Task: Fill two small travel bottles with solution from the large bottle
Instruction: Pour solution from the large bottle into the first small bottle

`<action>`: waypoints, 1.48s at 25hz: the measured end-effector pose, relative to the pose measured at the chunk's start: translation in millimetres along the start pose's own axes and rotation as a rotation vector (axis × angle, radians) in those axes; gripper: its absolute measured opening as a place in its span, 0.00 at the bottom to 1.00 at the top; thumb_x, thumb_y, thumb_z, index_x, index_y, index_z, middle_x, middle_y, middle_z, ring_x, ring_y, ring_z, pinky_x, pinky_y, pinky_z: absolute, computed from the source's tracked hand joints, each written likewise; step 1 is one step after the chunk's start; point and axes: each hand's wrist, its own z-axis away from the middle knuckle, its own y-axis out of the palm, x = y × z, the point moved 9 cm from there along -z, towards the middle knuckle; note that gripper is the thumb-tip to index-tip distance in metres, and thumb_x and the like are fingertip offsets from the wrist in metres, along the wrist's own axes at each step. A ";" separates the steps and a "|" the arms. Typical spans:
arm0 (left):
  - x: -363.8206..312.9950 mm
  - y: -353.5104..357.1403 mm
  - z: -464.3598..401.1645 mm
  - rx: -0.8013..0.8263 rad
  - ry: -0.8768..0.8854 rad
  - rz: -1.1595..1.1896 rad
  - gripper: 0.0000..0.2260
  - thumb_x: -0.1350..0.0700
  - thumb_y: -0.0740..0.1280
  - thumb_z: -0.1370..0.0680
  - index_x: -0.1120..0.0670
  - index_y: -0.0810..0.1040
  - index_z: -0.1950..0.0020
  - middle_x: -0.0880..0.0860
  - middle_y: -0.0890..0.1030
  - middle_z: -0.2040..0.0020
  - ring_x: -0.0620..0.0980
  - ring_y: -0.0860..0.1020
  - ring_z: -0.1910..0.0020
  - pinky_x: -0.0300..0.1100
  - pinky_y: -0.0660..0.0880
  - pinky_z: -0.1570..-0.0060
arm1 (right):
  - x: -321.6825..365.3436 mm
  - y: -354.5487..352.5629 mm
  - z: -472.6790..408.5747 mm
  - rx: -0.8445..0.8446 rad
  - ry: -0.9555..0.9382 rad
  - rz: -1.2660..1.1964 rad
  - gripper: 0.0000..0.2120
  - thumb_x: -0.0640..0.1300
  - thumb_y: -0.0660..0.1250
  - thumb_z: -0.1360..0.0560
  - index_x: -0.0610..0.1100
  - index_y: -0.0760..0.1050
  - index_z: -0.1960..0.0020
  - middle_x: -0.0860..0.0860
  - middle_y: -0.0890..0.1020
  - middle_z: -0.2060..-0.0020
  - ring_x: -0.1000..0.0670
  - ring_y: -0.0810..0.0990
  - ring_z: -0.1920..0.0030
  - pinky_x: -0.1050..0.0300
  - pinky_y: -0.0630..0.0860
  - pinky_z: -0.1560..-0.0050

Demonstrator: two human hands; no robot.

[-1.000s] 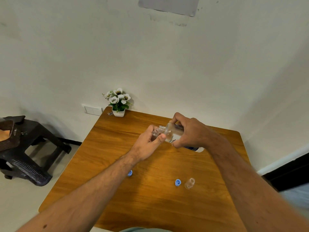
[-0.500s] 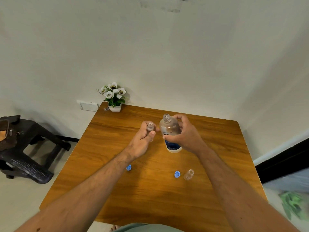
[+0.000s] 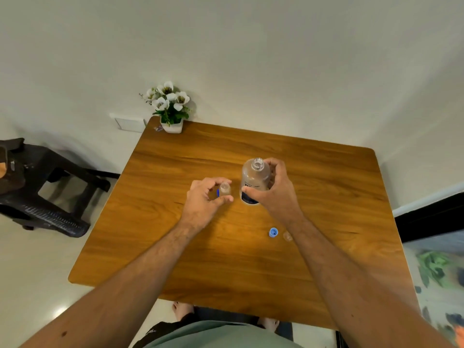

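My right hand (image 3: 276, 194) grips the large clear bottle (image 3: 254, 178), upright, uncapped, its base at the wooden table (image 3: 313, 177). Just left of it my left hand (image 3: 204, 199) pinches a small open travel bottle (image 3: 224, 188) upright between thumb and fingers; a bit of blue cap (image 3: 217, 192) shows behind that bottle. A second small clear bottle (image 3: 287, 236) sits on the table by my right forearm, partly hidden by it. A blue cap (image 3: 273, 232) lies just left of that bottle.
A small white pot of white flowers (image 3: 170, 109) stands at the table's far left corner against the wall. A dark plastic stool (image 3: 37, 187) is on the floor to the left. A black strip (image 3: 431, 217) runs along the right wall.
The large bottle went from tilted over the small bottle to upright and lower, down at the table. Both hands dropped toward the tabletop, and my view tilted down.
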 end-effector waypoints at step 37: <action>37.9 5.3 25.3 0.012 0.019 -0.404 0.37 0.56 0.72 0.32 0.47 0.62 0.24 0.46 0.70 0.33 0.46 0.60 0.32 0.48 0.59 0.34 | -38.8 14.7 11.1 -0.016 0.078 0.040 0.38 0.46 0.83 0.36 0.48 0.66 0.33 0.54 0.78 0.39 0.55 0.78 0.41 0.73 0.76 0.49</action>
